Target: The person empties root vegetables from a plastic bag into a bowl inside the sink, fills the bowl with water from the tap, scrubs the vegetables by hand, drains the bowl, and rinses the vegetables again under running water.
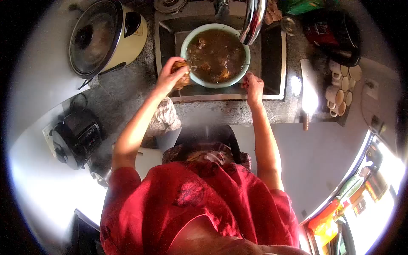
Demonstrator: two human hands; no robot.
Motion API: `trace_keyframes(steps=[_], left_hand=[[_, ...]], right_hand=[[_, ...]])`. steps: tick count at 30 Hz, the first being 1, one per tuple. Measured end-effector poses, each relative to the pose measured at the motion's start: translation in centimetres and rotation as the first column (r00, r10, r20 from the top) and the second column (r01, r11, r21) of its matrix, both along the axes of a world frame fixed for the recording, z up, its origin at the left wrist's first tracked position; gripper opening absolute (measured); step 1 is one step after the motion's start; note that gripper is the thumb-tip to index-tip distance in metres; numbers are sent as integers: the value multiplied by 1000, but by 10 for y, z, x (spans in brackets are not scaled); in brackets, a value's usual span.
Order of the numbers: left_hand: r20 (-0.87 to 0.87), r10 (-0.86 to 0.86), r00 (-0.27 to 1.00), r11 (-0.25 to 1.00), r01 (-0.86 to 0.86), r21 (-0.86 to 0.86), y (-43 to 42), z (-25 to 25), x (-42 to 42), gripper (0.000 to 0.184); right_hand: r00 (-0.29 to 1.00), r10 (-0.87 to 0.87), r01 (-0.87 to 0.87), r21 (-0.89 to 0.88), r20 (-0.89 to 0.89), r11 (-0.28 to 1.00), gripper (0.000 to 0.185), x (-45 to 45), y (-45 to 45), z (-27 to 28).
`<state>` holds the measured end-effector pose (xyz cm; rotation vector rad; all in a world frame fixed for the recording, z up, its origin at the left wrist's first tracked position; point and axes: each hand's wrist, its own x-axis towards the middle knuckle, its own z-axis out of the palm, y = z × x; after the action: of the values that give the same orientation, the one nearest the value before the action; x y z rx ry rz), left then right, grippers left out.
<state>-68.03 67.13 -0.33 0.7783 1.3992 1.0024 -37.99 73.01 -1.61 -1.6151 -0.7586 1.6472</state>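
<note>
A pale green basin full of murky brown water sits in the sink. Several orange-brown lumps show at the water's surface. At the basin's left side, my left hand is closed around a brown, knobbly lump, held just outside the rim; its exact kind is unclear. My right hand is by the basin's lower right rim with its fingers curled together. What those fingers hold, if anything, is hidden.
A chrome faucet reaches over the basin's upper right. Left stands a cream cooker with a glass lid. A cleaver lies on the right counter, near several white cups and a dark red-and-black appliance.
</note>
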Motion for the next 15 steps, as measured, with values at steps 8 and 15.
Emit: trace_keyframes(steps=[8, 15], left_hand=[[-450, 25, 892, 981, 64, 182, -28, 8, -32, 36], [-955, -135, 264, 976, 201, -83, -41, 26, -58, 41]], right_hand=[[1000, -6, 8, 90, -27, 996, 12, 8, 3, -28], [989, -12, 13, 7, -147, 1000, 14, 10, 2, -23]])
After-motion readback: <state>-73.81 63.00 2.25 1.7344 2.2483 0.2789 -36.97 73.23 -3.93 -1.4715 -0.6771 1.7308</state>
